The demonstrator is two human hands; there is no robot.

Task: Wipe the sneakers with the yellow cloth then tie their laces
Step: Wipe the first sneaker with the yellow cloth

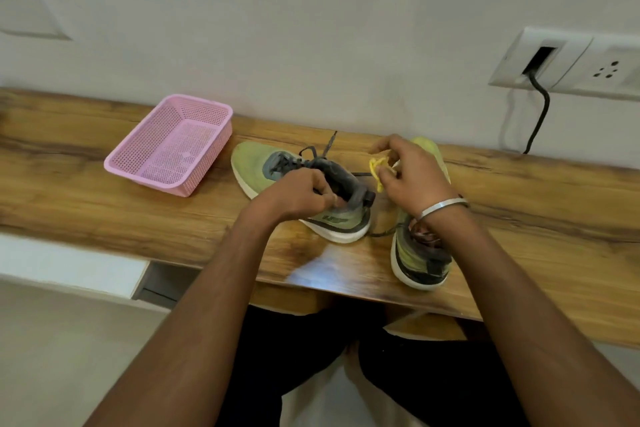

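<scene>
Two yellow-green sneakers with grey collars and white soles lie on the wooden desk [104, 191]. The left sneaker [258, 168] points its toe to the back left, its dark laces loose. My left hand [304, 192] grips its grey heel collar. The right sneaker [419, 253] stands toe toward the wall, partly hidden by my right wrist. My right hand [408, 173] pinches a bunched yellow cloth [378, 168] just right of the left sneaker's collar.
A pink mesh basket [171, 144] sits on the desk to the left of the sneakers. A wall socket plate [568, 62] with a black cable hangs at the back right. The desk's front edge runs just below the sneakers.
</scene>
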